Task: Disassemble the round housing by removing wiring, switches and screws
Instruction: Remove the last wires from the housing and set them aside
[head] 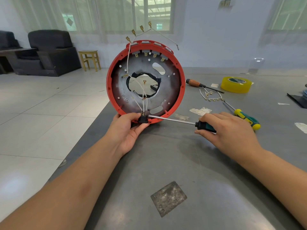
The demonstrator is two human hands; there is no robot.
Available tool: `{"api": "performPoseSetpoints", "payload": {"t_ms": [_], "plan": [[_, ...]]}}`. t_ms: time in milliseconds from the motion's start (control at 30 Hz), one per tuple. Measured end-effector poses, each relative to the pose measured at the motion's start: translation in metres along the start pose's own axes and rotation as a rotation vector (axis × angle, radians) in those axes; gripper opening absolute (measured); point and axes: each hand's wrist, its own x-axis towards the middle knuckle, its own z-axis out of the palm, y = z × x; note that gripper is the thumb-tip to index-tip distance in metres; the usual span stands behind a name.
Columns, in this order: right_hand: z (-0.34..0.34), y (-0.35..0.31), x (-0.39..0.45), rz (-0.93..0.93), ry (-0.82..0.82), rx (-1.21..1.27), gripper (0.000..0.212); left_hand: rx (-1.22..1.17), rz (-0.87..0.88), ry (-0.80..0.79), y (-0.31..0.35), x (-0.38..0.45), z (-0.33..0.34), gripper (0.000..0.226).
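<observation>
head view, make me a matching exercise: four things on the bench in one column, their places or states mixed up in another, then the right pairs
Things
1. round housing
2. tape roll
3. teal-handled screwdriver
4. loose wires

Places or states
A. lying flat at the far right
B. gripped by the right hand
C. stood on edge, steadied by the left hand
D. lying between two idle screwdrivers

Pairs: 1-C, 2-A, 3-B, 4-D

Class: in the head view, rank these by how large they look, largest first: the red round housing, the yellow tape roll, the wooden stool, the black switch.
1. red round housing
2. yellow tape roll
3. wooden stool, close to the roll and farther away, so unsure
4. black switch
</observation>
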Motion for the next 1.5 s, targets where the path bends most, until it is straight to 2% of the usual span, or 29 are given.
{"api": "performPoseSetpoints", "payload": {"t_ms": [300, 600, 1300, 1367, 1500], "plan": [[0.002, -0.011, -0.001, 0.070, -0.063, 0.068, 0.032, -0.056, 0.032, 0.043, -0.001, 0.000, 0.001, 0.050], [0.010, -0.032, 0.005, 0.072, -0.051, 0.126, 0.031, -0.060, 0.051, 0.050, -0.008, -0.005, 0.006, 0.051], [-0.005, 0.002, -0.001, 0.149, -0.035, 0.113, 0.027, -0.080, 0.097, -0.006, -0.004, -0.008, 0.002, 0.051], [-0.003, 0.009, -0.003, 0.217, 0.009, 0.135, 0.026, -0.081, 0.102, -0.007, -0.004, -0.009, 0.003, 0.050], [0.004, 0.019, -0.003, 0.464, 0.066, 0.195, 0.027, -0.089, 0.102, -0.009, -0.003, -0.012, 0.003, 0.052]]}}
